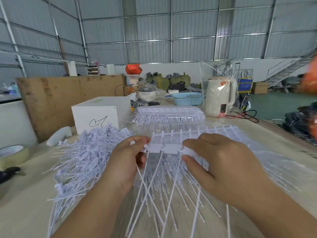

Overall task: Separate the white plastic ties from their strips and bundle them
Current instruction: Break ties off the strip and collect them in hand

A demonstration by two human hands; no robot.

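Note:
A strip of white plastic ties [169, 148] is held up over the table, its long thin tails hanging down toward me. My left hand [127, 158] pinches the strip's left end between thumb and fingers. My right hand [221, 162] grips the right part of the same strip. To the left lies a loose heap of separated ties [82, 158]. More strips of ties [257, 152] lie spread under and to the right of my right hand.
A clear bag of packed tie strips [169, 115] lies behind the work spot. A white box [97, 115], a tape roll [12, 154], a blue basket [187, 98] and a cream kettle [219, 97] stand on the table [25, 208]. A brown board [56, 98] leans at the left.

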